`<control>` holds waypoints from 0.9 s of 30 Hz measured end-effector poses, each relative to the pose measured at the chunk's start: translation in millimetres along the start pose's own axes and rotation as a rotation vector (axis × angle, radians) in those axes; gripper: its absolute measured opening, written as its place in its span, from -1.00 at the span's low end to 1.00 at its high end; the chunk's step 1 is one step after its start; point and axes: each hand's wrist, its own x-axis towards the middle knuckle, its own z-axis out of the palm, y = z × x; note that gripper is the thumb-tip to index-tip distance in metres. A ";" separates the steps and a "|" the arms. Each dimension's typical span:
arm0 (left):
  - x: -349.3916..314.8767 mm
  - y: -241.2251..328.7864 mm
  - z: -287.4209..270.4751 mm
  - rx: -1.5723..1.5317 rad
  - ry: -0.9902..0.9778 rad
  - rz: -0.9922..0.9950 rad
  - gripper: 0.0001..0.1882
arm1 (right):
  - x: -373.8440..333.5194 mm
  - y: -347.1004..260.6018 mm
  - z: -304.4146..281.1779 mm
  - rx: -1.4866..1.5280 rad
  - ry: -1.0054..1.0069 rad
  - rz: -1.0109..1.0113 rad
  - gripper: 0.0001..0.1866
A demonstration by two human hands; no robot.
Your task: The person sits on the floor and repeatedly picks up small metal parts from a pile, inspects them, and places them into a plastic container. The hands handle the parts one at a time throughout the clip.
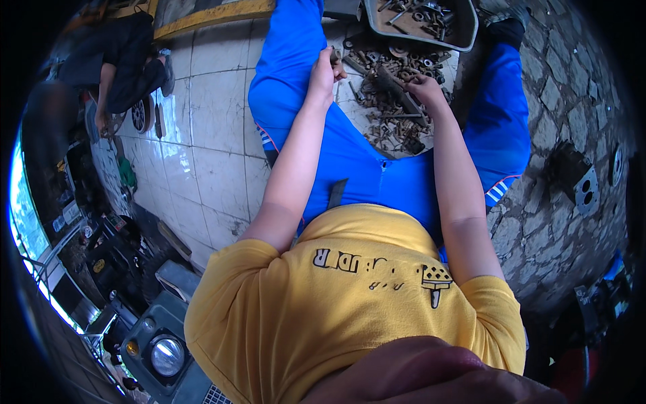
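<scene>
A pile of rusty bolts, nuts and washers (383, 138) lies on the tiles between my legs. My left hand (324, 77) is closed around a small greyish metal piece (337, 56), held at the pile's left edge beside my left knee; its exact kind is hard to make out. Over the right side of the heap, my right hand (426, 91) has its fingers pinched together. Whatever is between those fingertips is too small to tell. Just left of them, a long dark metal bar (398, 93) slants across the loose hardware.
Beyond the pile stands a tray (464, 44) with more bolts and washers. A metal block with round holes (577, 178) sits on the stone paving at right. Another person (124, 64) crouches at far left, near a wheel-like disc (142, 114). A vehicle headlight (167, 355) is at lower left.
</scene>
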 end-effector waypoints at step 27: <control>1.9 7.5 -6.7 -0.316 -0.031 -0.026 -0.59 | 76.1 156.5 -37.0 0.758 0.790 0.564 -0.75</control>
